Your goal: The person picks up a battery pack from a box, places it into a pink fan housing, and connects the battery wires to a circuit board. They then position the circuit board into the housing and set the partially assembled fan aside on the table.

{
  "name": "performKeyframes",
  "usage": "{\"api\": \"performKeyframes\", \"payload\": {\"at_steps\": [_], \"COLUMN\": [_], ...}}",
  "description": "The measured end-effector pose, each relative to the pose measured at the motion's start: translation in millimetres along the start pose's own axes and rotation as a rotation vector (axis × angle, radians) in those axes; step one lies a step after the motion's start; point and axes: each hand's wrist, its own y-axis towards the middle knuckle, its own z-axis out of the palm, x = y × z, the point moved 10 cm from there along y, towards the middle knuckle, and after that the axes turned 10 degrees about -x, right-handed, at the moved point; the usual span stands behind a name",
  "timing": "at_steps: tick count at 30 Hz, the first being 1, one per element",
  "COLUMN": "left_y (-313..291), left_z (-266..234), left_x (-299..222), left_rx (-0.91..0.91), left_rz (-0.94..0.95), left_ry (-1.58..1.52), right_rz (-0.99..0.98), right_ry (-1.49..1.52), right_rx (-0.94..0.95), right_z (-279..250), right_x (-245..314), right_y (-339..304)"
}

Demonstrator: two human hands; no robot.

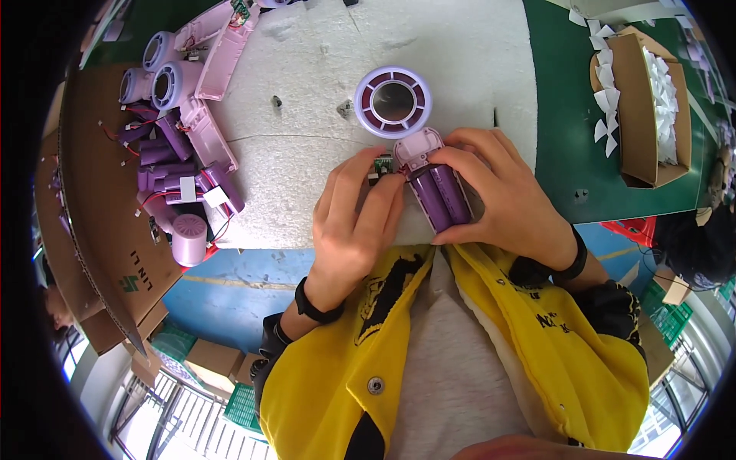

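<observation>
A pink plastic housing (418, 147) lies near the front edge of the white foam board (284, 184), its open side up. Two purple battery cells (441, 195) sit side by side in it. Fingers and thumb of my right hand (512, 188) are closed around the housing from the right. On the left, my left hand (354, 211) pinches a small green circuit board (383, 162) next to the housing's upper part. Some red wire shows between the board and the cells. Just beyond stands a round lilac fan head (366, 110) with a spoked rim.
At the left, purple battery packs (176, 138) with wires lie beside pink shells (228, 57), lilac round heads (170, 84) and a pink cup-shaped part (189, 239). A large cardboard box (115, 230) flanks them. An open carton (640, 115) of white pieces stands right, on the green tabletop (563, 130).
</observation>
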Motion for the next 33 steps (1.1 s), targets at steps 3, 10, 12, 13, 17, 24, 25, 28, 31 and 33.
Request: {"api": "performKeyframes", "payload": {"at_steps": [3,10,12,13,17,24,25,28,31,33], "left_y": [3,12,13,13,17,-3,-3,-8,-10,-9], "left_z": [4,10,12,12,10,5,7,12,15,12], "left_x": [-1,-2,3,3,1,16,14,23,23,22], "left_rx": [0.055,0.154,0.176,0.173,0.189,0.041,0.028,-0.043,-0.091,-0.125], "left_rz": [-0.021,-0.067,-0.121,-0.119,-0.130,-0.319,-0.299,-0.392,-0.361,-0.354], "left_ry": [0.000,0.003,-0.048,-0.048,-0.084,-0.202,-0.200,-0.303,-0.327,-0.326], "right_rz": [0.005,0.012,0.014,0.011,0.012,-0.016,-0.031,0.020,0.135,0.181], "right_ry": [-0.008,-0.027,-0.028,-0.030,-0.039,0.029,0.019,0.051,0.214,0.300], "right_rx": [-0.011,-0.022,-0.028,-0.030,-0.037,0.033,0.016,0.043,0.096,0.138], "right_z": [-2,-5,-6,-6,-9,6,5,10,12,16], "right_x": [1,1,0,0,0,2,3,-4,-11,-13], "right_y": [1,4,6,6,5,-5,-6,-8,-10,-11]}}
